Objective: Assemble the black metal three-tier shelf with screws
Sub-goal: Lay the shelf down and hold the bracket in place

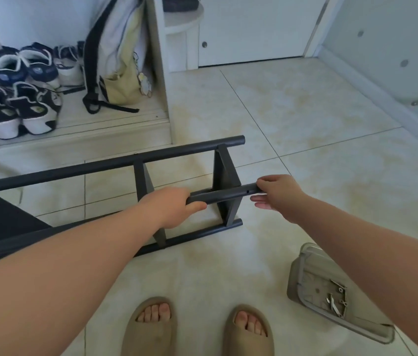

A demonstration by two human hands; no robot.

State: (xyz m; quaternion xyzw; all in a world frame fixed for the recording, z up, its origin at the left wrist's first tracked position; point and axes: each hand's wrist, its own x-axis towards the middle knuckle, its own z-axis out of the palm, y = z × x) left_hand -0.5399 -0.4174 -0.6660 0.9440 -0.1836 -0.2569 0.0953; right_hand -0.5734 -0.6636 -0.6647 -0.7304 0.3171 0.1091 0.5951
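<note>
A: Your hands, L & R?
B: Your left hand (177,208) is clenched round the black round metal tube (223,195), thumb underneath. Your right hand (278,194) pinches that tube's 3 o'clock end, just past a small screw hole (247,191).
A: And the shelf?
B: Black metal shelf frame (100,167) lies on its side on the pale tiled floor (305,124), from ctr out to 9 o'clock. You hold the tube across its end panel; touching or not, can't tell. Grey plastic tray (305,268) w/ small metal fittings (336,299) sits at 5 o'clock, near your tan slippers (148,330) at 6. Dark sneakers (10,65) at 10 o'clock.
</note>
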